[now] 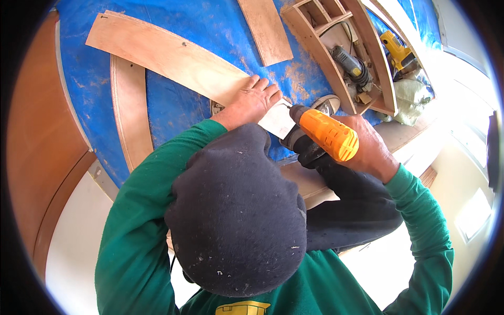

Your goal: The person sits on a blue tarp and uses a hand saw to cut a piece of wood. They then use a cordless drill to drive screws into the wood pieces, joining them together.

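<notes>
My left hand (pixel 253 101) lies flat, fingers extended, on a long pale wooden board (pixel 173 52). Beyond the hand, toward the drill, the surface (pixel 278 122) looks bright white; I cannot tell whether it is the board's sunlit end or a separate piece. My right hand (pixel 370 147) is wrapped around an orange power drill (pixel 328 132). Its dark chuck points left at the corner of the white part; whether the bit touches is too small to tell. A large dark cloth-covered shape (pixel 239 210) fills the middle and hides what lies beneath.
Blue sheeting (pixel 178 105) dusted with sawdust covers the work area. A second board (pixel 131 110) lies under the long one, and another plank (pixel 265 31) is farther off. At the right, a wooden compartment frame (pixel 386 79) holds a grey power tool (pixel 352 67); a yellow tool (pixel 397 51) lies beside it.
</notes>
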Available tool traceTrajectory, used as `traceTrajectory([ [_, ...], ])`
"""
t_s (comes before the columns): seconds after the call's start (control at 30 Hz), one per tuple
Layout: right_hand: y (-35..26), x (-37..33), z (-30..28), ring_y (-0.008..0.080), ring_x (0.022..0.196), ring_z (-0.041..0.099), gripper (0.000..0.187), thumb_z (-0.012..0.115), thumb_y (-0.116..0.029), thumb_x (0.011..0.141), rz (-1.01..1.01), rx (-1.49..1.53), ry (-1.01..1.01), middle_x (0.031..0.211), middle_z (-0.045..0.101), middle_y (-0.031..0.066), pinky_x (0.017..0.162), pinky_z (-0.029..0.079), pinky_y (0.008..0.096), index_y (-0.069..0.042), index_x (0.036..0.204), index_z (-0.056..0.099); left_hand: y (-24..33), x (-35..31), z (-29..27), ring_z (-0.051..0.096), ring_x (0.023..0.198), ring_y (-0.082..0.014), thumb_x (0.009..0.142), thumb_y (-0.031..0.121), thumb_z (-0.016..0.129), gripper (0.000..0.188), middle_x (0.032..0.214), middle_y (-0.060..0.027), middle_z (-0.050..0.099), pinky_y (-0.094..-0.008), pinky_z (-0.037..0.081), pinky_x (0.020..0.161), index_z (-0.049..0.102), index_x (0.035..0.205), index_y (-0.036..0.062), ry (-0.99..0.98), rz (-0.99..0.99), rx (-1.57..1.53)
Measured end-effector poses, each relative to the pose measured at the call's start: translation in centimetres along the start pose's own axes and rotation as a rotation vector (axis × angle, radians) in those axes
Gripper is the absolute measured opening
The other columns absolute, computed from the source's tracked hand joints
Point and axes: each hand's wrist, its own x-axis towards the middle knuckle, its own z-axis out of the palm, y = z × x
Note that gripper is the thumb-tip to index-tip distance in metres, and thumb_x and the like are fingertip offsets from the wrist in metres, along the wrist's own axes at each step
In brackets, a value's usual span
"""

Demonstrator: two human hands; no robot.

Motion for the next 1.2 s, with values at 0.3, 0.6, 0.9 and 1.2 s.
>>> traceTrajectory([
  [0.3,-0.5,1.1,-0.3,0.046,0.091,0.076,0.047,0.096,-0.045,0.081,0.009,-0.105,-0.065,0.089,0.078,0.0204,0.081,0.062,0.052,-0.009,0.104,0.076,0.2,-0.2,-0.3,0.044,0.154,-0.0347,0.087,0.023,0.081,0.091,0.162,-0.0095,0.05,-0.056,0.022,0.137,0.044,0.169,0.0108,-0.012,0.012,-0.002],
  [0.6,-0.7,2.1,0.2,0.0454,0.089,0.077,0.045,0.091,-0.045,0.086,0.057,-0.228,-0.101,0.086,0.076,0.0219,0.081,0.062,0.0535,-0.006,0.099,0.073,0.2,-0.4,-0.7,0.045,0.155,-0.0345,0.085,0.023,0.082,0.09,0.164,-0.0101,0.05,-0.0552,0.022,0.137,0.045,0.167,0.0099,-0.016,0.011,-0.055],
  [0.9,-0.7,3.1,0.0,0.0442,0.093,0.078,0.037,0.087,-0.038,0.087,0.051,-0.335,-0.144,0.09,0.078,0.0207,0.084,0.063,0.0535,-0.007,0.103,0.075,0.0,-0.4,-0.8,0.044,0.155,-0.036,0.084,0.019,0.081,0.09,0.166,-0.0125,0.049,-0.0573,0.021,0.137,0.045,0.166,0.0088,-0.016,0.026,-0.097],
  [1.2,0.0,4.0,0.0,0.0505,0.09,0.072,0.032,0.083,-0.031,0.086,-0.029,-0.335,-0.127,0.084,0.072,0.0242,0.08,0.057,0.0575,-0.004,0.095,0.068,-0.1,-0.2,-1.1,0.042,0.158,-0.037,0.085,0.021,0.083,0.091,0.17,-0.013,0.046,-0.0584,0.019,0.138,0.044,0.167,0.0079,-0.067,0.024,-0.134],
])
